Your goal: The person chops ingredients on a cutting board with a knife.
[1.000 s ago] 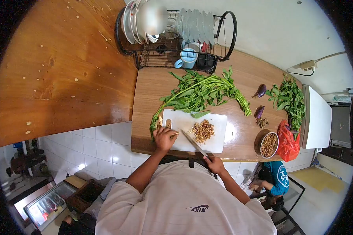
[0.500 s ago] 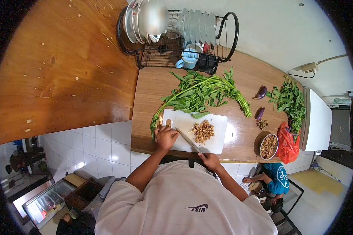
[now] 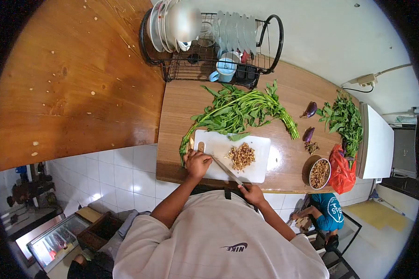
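Note:
My right hand (image 3: pixel 252 194) is closed round the handle of a kitchen knife (image 3: pixel 227 170), whose blade slants up and left across the white cutting board (image 3: pixel 260 160). At the board's left edge, my left hand (image 3: pixel 199 165) has its fingers drawn together beside the knife tip. Whatever it may hold is too small or hidden to make out. A pile of chopped brown pieces (image 3: pixel 241 156) lies on the board, right of the blade. Long leafy green stems (image 3: pixel 237 109) stretch behind the board, and some hang down its left side near my left hand.
A bowl of chopped pieces (image 3: pixel 320 174) stands at right beside a red plastic bag (image 3: pixel 342 172). Two small eggplants (image 3: pixel 309 109) and more greens (image 3: pixel 343 116) lie behind. A dish rack (image 3: pixel 209 67) stands at the back. Someone in a teal shirt (image 3: pixel 328 209) is low at right.
The knife and my right hand have shifted very slightly, while my left hand stays by the tip. The person in teal has moved an arm and their head.

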Motion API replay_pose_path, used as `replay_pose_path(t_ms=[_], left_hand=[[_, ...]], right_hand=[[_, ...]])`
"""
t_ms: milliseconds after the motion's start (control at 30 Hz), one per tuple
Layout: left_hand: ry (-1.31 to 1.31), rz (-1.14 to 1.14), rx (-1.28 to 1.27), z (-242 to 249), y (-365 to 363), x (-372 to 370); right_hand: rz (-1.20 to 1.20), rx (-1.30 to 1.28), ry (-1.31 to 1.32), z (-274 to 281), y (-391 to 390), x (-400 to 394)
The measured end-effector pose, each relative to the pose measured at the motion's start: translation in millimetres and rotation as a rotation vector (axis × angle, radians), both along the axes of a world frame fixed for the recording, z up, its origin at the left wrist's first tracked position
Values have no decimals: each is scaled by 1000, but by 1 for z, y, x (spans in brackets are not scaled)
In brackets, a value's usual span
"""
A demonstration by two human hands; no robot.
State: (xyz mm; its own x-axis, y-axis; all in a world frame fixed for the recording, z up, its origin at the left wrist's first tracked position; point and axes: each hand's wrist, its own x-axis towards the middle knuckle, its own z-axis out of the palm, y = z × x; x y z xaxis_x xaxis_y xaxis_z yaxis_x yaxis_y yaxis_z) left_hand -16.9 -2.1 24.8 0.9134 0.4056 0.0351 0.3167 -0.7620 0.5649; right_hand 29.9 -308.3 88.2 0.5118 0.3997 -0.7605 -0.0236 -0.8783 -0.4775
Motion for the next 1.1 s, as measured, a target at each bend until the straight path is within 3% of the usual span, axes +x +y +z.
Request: replay_pose_path(t_ms=[367, 733, 900, 1100], left_hand=[[-6, 5, 11, 3, 2, 1], [-39, -68, 1, 6, 3, -3], [-3, -84, 35, 4, 1, -1], [1, -48, 3, 12, 3, -1]], right_hand=[[3, -52, -46, -3, 25, 1], [16, 3, -141, -7, 2, -7], [80, -104, -75, -15, 30, 5], [31, -28, -171, -5, 22, 4]])
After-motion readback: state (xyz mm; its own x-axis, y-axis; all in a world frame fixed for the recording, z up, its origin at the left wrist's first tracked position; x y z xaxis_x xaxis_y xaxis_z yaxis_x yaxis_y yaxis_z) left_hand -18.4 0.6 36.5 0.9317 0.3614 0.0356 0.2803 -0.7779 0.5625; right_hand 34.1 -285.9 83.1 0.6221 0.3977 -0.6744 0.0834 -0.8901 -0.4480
